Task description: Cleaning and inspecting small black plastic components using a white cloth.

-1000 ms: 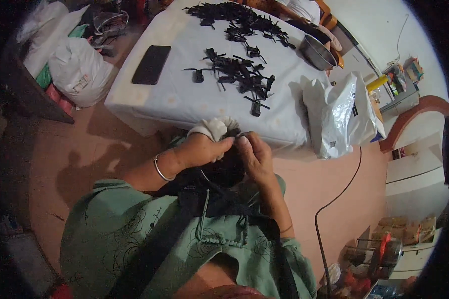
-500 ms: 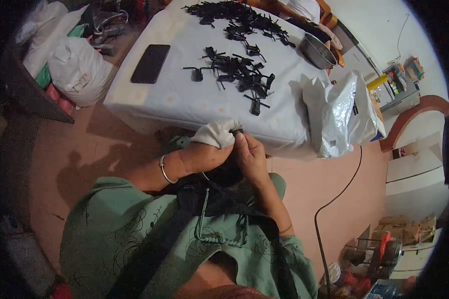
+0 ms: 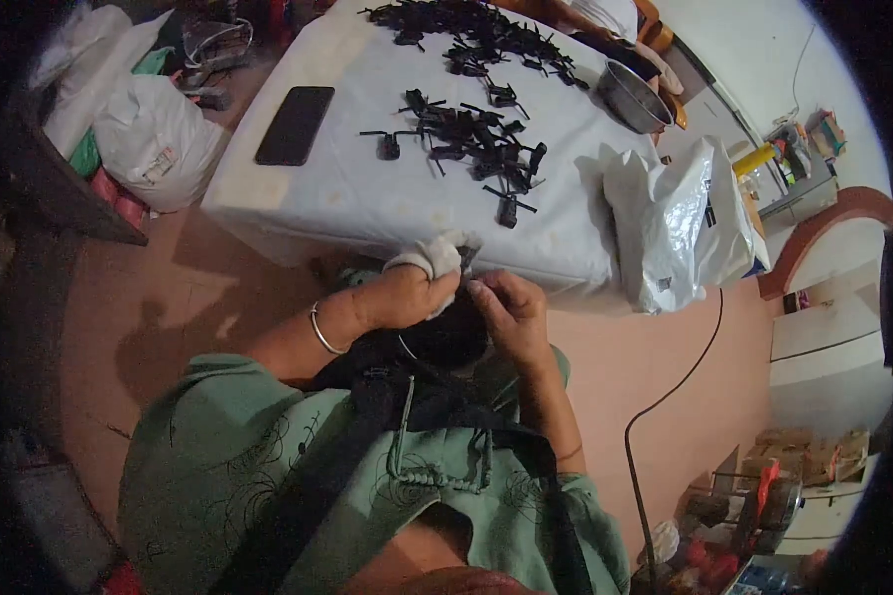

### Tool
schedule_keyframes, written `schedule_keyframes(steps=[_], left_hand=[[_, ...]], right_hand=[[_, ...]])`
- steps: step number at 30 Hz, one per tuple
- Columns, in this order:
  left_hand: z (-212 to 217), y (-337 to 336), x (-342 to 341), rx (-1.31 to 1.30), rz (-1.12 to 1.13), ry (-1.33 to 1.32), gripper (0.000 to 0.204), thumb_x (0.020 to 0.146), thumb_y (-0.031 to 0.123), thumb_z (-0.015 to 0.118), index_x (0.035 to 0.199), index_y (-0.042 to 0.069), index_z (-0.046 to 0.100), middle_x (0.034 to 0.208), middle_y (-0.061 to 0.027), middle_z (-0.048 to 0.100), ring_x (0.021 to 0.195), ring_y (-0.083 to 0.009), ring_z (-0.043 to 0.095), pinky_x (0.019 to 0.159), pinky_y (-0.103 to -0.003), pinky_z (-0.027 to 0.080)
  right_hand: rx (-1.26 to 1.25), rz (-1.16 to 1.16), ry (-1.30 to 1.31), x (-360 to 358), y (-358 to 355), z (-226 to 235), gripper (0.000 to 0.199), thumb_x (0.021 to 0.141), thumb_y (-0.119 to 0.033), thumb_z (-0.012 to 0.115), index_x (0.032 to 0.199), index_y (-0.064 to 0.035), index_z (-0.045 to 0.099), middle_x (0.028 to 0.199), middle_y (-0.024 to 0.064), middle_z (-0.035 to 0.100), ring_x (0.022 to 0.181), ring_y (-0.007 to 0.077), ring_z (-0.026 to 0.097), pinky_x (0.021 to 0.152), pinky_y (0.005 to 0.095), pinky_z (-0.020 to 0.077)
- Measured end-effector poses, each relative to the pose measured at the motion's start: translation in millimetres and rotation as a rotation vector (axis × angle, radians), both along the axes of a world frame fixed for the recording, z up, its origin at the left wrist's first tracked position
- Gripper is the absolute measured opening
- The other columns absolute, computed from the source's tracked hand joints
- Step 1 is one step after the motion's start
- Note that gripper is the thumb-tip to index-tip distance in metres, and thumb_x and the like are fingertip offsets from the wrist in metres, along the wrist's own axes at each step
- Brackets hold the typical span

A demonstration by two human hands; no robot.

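Note:
My left hand (image 3: 399, 297) grips a white cloth (image 3: 433, 260) bunched over its fingers, just below the table's front edge. My right hand (image 3: 506, 309) sits right beside it, fingers pinched on a small black part (image 3: 469, 260) that the cloth touches. Both hands hover over a dark bundle (image 3: 437, 342) in my lap. On the white-covered table (image 3: 367, 198) ahead lies a heap of several small black parts (image 3: 471, 144), with a second heap (image 3: 466, 25) at the far end.
A black phone (image 3: 295, 124) lies on the table's left side. A metal bowl (image 3: 630, 97) stands at the far right. White plastic bags (image 3: 680, 223) hang by the table's right corner, more bags (image 3: 154, 139) on the floor at left. A black cable (image 3: 665, 397) runs across the floor.
My hands have shifted slightly up and right toward the table edge. The white cloth now shows more above my left fingers, against the small black part.

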State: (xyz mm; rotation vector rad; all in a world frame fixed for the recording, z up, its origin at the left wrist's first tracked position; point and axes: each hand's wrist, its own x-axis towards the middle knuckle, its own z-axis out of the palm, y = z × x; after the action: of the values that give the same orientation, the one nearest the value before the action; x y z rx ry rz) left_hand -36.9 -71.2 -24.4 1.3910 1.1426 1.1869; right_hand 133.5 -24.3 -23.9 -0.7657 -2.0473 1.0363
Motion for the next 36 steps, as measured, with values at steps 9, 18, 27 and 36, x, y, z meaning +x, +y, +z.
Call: schedule_keyframes(steps=[9, 18, 27, 36], left_hand=[[-2, 2, 1, 0.124, -0.003, 0.125, 0.022, 0.082, 0.013, 0.046, 0.1, 0.0, 0.047, 0.091, -0.0169, 0.055, 0.086, -0.0303, 0.054, 0.078, -0.035, 0.041], [-21, 8, 15, 0.557, 0.137, 0.377, 0.02, 0.075, 0.002, 0.047, 0.095, 0.001, 0.046, 0.086, -0.0149, 0.05, 0.079, -0.0284, 0.05, 0.072, -0.034, 0.042], [-5, 19, 9, 0.451, 0.108, 0.535, 0.019, 0.079, 0.014, 0.049, 0.092, 0.0, 0.055, 0.087, -0.0191, 0.056, 0.083, -0.0376, 0.053, 0.073, -0.043, 0.042], [-25, 28, -2, 0.159, 0.044, 0.192, 0.027, 0.085, 0.02, 0.049, 0.108, 0.005, 0.052, 0.081, -0.0114, 0.06, 0.058, -0.0179, 0.054, 0.052, -0.027, 0.044]], right_hand=[[-0.079, 0.01, -0.112, -5, 0, -1, 0.019, 0.088, -0.015, 0.051, 0.079, 0.0009, 0.056, 0.067, -0.0035, 0.05, 0.061, 0.0045, 0.039, 0.054, 0.0206, 0.0363], [-0.247, 0.002, 0.041, -14, 1, -27, 0.028, 0.091, -0.02, 0.044, 0.078, 0.0026, 0.052, 0.06, 0.0083, 0.047, 0.059, 0.0107, 0.041, 0.055, 0.0279, 0.039], [0.113, -0.296, -0.324, -3, 40, -1, 0.029, 0.088, -0.029, 0.05, 0.083, -0.0004, 0.052, 0.063, 0.0075, 0.054, 0.056, 0.0122, 0.05, 0.053, 0.0263, 0.0409], [0.268, -0.442, -0.537, -2, 61, -5, 0.024, 0.079, -0.024, 0.058, 0.084, -0.001, 0.052, 0.067, 0.0186, 0.058, 0.063, 0.0357, 0.057, 0.055, 0.0416, 0.0435]])
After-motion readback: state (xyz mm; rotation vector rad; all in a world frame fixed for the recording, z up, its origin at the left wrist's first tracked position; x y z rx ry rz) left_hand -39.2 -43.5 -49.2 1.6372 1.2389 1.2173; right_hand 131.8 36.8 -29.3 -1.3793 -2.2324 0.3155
